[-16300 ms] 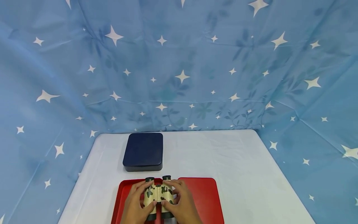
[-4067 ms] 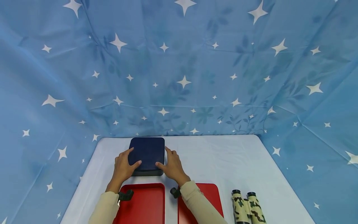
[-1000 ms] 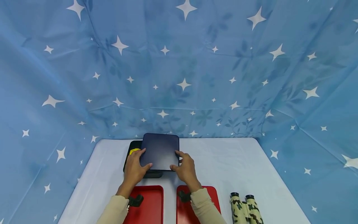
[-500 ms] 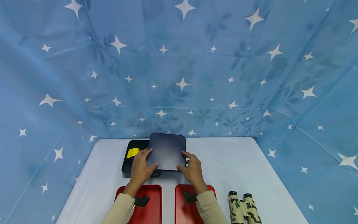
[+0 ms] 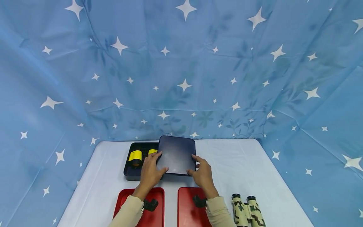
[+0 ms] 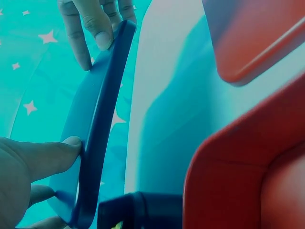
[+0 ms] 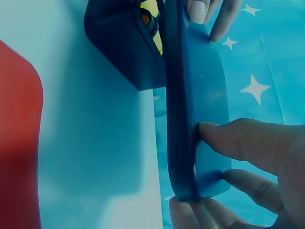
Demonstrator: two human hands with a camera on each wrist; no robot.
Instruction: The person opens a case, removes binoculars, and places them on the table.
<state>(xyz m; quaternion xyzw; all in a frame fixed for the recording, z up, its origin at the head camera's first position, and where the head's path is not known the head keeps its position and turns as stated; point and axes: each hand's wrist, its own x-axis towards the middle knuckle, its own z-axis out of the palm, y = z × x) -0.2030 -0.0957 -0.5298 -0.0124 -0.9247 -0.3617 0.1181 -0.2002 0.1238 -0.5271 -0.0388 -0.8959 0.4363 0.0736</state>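
A dark navy square lid (image 5: 177, 154) is held up between both hands, off the table. My left hand (image 5: 151, 170) grips its left edge, thumb near the front corner. On the opposite edge my right hand (image 5: 202, 173) grips it, fingers curling under in the right wrist view. Left of the lid, the matching dark box (image 5: 131, 176) stands uncovered on the table. Inside it lie yellow-and-black binoculars (image 5: 135, 155), their right part partly hidden behind the left hand. The wrist views show the lid (image 6: 102, 119) tilted, with a hand at each end.
In front stand a red tray (image 5: 150, 217) on the left and a flat red lid (image 5: 187, 205) on the right, partly under the forearms. Camouflage binoculars (image 5: 241, 212) lie at the right front. A blue star-patterned curtain (image 5: 181, 63) surrounds the white table (image 5: 241, 167).
Both hands have lifted the navy lid off the box and carried it rightward. More of the yellow binoculars inside has come into sight. Earlier, the camouflage binoculars were moved from the red tray to the right.
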